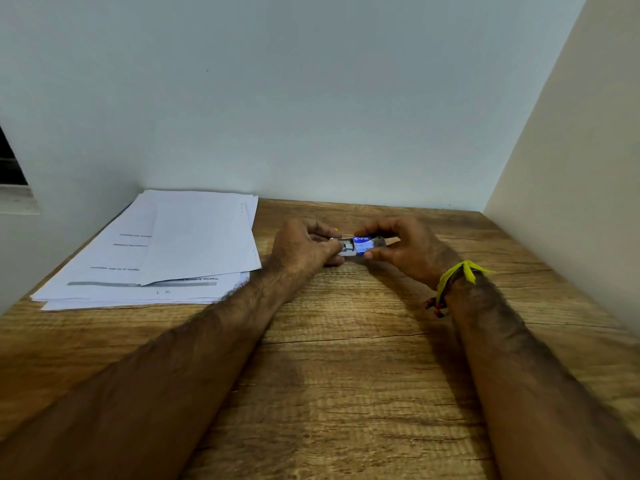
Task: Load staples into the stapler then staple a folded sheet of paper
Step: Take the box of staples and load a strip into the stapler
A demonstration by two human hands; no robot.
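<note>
Where both forearms stretch across bench (346, 375): one staple box (363, 243), one paper stack (180, 247) left. Left hand (304, 244) pinches pulled-out tray (346, 250); right hand (405, 247) curled round blue sleeve, midway between wrists.

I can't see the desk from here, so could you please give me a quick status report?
Left hand pinching the box's inner tray. Right hand gripping the blue staple box. Paper stack lying apart at left. No stapler visible.
</note>
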